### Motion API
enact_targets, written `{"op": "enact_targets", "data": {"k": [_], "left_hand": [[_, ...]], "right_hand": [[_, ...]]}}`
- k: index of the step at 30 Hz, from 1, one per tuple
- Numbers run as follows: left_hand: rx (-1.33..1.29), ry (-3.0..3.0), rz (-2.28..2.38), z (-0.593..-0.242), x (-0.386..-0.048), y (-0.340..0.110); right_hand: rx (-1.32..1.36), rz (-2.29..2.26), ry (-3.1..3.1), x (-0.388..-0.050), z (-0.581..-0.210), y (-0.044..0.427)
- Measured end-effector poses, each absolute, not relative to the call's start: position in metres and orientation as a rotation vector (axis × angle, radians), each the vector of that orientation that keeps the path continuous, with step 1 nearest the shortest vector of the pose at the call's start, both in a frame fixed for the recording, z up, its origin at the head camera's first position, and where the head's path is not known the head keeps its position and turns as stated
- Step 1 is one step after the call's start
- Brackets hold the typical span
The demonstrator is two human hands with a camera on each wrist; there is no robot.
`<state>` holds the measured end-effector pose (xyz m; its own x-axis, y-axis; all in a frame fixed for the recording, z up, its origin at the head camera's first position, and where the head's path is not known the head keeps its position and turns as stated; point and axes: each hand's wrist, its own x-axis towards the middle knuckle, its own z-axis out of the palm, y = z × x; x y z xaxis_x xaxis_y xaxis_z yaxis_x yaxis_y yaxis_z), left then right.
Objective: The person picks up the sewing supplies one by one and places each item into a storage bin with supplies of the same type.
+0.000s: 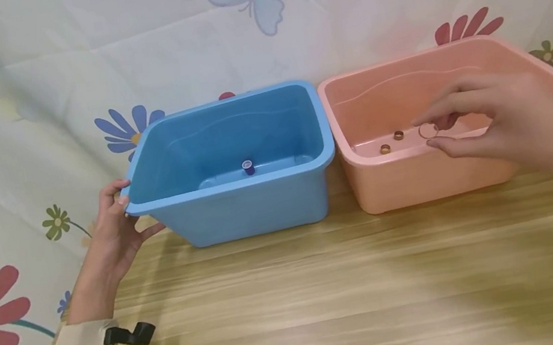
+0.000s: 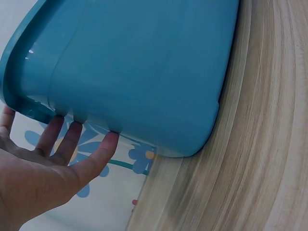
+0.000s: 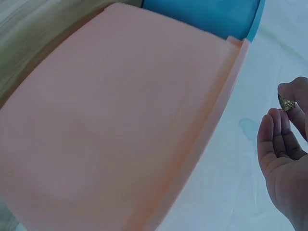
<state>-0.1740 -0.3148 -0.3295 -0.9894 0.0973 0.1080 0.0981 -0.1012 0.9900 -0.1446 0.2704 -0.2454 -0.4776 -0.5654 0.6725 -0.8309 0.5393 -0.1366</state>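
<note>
My left hand [image 1: 115, 227] holds the left rim of the blue bin [image 1: 250, 210]; in the left wrist view the fingertips [image 2: 111, 138] touch its outer wall below the rim. Inside that bin stands a small purple cylinder [image 1: 249, 168] with a pale round top. Above the front rim of the pink bin [image 1: 431, 180], my right hand [image 1: 497, 114] pinches a thin ring [image 1: 421, 135] between thumb and finger. The right wrist view shows its gold, textured side [image 3: 288, 104]. Two gold rings, one [image 1: 385, 149] nearer the front and another [image 1: 398, 135] behind, lie on the pink bin's floor.
Both bins stand side by side on a wood-grain table [image 1: 298, 303], their rims nearly touching. Behind and to the left hangs a white curtain [image 1: 152, 53] printed with flowers and a butterfly. Black wrist mounts [image 1: 129, 335] show on both forearms.
</note>
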Motion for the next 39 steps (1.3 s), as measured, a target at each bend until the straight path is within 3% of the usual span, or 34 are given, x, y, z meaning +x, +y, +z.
{"op": "enact_targets", "data": {"k": [11, 20, 28, 39], "left_hand": [[-0.238, -2.089, -2.341, -0.330, -0.176, -0.315], [-0.235, -2.096, -2.322, -0.329, -0.175, -0.315], [-0.215, -2.108, -2.321, -0.329, -0.176, -0.314], [-0.229, -2.115, -2.314, -0.329, -0.176, -0.310]], "right_hand": [[1.041, 0.389, -2.288, -0.162, -0.236, 0.288], [0.953, 0.425, -2.425, -0.171, -0.218, 0.287], [0.705, 0.503, -2.713, -0.178, -0.204, 0.297], [0.652, 0.483, -2.821, -0.193, -0.195, 0.302]]}}
